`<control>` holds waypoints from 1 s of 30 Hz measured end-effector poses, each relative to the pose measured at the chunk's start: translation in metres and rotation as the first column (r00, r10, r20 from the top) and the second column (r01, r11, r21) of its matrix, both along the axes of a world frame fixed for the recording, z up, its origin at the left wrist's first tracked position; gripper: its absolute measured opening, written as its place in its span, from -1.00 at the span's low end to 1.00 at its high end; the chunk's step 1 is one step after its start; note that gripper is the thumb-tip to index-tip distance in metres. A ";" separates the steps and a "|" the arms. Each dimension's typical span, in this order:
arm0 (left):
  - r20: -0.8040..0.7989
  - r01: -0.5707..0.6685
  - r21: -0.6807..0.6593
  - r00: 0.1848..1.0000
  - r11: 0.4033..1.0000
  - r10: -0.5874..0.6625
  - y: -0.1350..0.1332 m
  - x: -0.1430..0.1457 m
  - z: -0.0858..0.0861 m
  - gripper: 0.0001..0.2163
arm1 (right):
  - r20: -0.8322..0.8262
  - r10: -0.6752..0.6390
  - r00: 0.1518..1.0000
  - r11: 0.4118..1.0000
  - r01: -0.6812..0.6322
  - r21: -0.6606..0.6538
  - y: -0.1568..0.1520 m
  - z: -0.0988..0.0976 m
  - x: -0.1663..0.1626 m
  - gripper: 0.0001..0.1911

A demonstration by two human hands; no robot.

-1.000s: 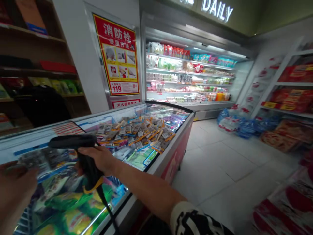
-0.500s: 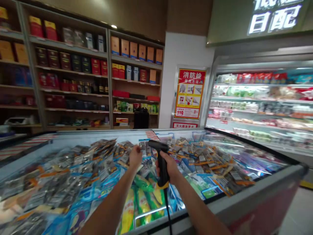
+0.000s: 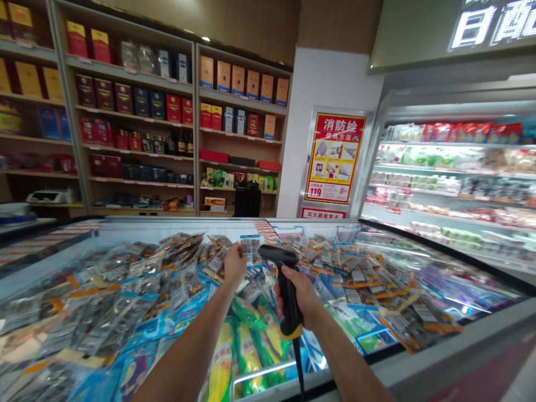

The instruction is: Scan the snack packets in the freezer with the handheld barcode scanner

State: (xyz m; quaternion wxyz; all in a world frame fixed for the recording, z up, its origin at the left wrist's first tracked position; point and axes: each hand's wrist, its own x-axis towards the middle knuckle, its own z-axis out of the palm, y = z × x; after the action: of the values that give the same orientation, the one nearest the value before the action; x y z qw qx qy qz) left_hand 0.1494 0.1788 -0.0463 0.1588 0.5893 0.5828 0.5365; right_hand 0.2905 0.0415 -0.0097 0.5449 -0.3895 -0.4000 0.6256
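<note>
My right hand [image 3: 305, 298] grips a black barcode scanner [image 3: 285, 279] with a yellow band at its base; its cable [image 3: 299, 363] hangs down toward me. The scanner's head points left over the chest freezer [image 3: 460, 335]. My left hand [image 3: 235, 262] reaches out over the freezer's glass lid, fingers curled on a small flat packet [image 3: 250, 245] among several grey and orange packets [image 3: 167, 268] piled on the glass. The two hands are about a hand's width apart.
Under the glass lie yellow and green corn packs [image 3: 238, 357] and blue bags. Wooden shelves [image 3: 138, 111] of boxes and bottles stand behind. A red fire-hydrant poster [image 3: 335, 159] hangs on a white pillar. An open lit chiller [image 3: 456, 173] runs along the right.
The view has swung left from the aisle to face the freezer. My left hand has come forward onto the packets, and the scanner now sits upright beside it.
</note>
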 end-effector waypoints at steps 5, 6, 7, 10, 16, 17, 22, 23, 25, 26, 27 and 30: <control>0.023 -0.005 -0.001 1.000 1.000 0.006 -0.003 0.000 0.002 -0.85 | -0.020 -0.016 1.000 0.999 0.015 -0.038 -0.006 0.006 -0.005 -0.68; 0.027 -0.005 0.000 1.000 1.000 0.005 -0.004 0.000 0.002 -0.86 | -0.017 -0.029 0.999 0.999 0.029 -0.042 -0.006 0.006 -0.005 -0.69; 0.032 -0.004 0.002 0.999 1.000 0.004 -0.004 0.000 0.002 -0.86 | -0.011 -0.045 0.999 0.998 0.045 -0.040 -0.006 0.006 -0.005 -0.69; 0.049 0.003 0.014 0.999 1.000 -0.004 -0.003 0.000 0.001 -0.86 | 0.029 -0.085 0.996 0.996 0.085 -0.004 -0.001 0.009 -0.004 -0.69; 0.095 0.010 0.048 0.995 0.999 -0.014 0.002 -0.001 -0.005 -0.84 | 0.078 -0.036 0.996 0.998 0.032 0.055 0.012 0.037 -0.007 -0.68; 0.103 0.008 0.055 0.995 0.998 -0.014 0.003 -0.002 -0.006 -0.84 | 0.078 -0.011 0.997 0.998 0.006 0.064 0.013 0.040 -0.008 -0.69; 0.133 0.007 0.072 0.991 0.997 -0.017 0.009 -0.003 -0.012 -0.83 | 0.091 0.000 0.996 0.999 -0.004 0.049 0.009 0.034 -0.010 -0.69; 0.137 0.008 0.073 0.990 0.997 -0.018 0.010 -0.003 -0.013 -0.84 | 0.108 -0.005 0.994 0.999 0.001 0.034 0.007 0.030 -0.010 -0.68; 0.138 0.010 0.073 0.990 0.997 -0.020 0.012 -0.003 -0.016 -0.84 | 0.116 -0.012 0.993 1.000 0.009 0.021 0.003 0.026 -0.010 -0.68; 0.138 0.010 0.072 0.990 0.997 -0.020 0.013 -0.003 -0.016 -0.85 | 0.101 -0.016 0.995 1.000 0.014 0.020 0.001 0.025 -0.010 -0.68; 0.137 0.009 0.071 0.990 0.997 -0.019 0.013 -0.003 -0.017 -0.85 | 0.081 -0.013 0.997 1.000 0.012 0.017 -0.001 0.025 -0.011 -0.69; 0.138 0.016 0.066 0.990 0.998 -0.025 0.010 -0.002 -0.015 -0.85 | 0.045 0.011 0.999 1.000 -0.012 0.012 -0.005 0.028 -0.010 -0.69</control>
State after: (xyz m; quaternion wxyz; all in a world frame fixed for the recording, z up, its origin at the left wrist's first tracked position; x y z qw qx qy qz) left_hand 0.1470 0.1886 -0.0613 0.1852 0.5613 0.5466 0.5932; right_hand 0.2806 0.0364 0.0186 0.5346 -0.3977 -0.4181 0.6175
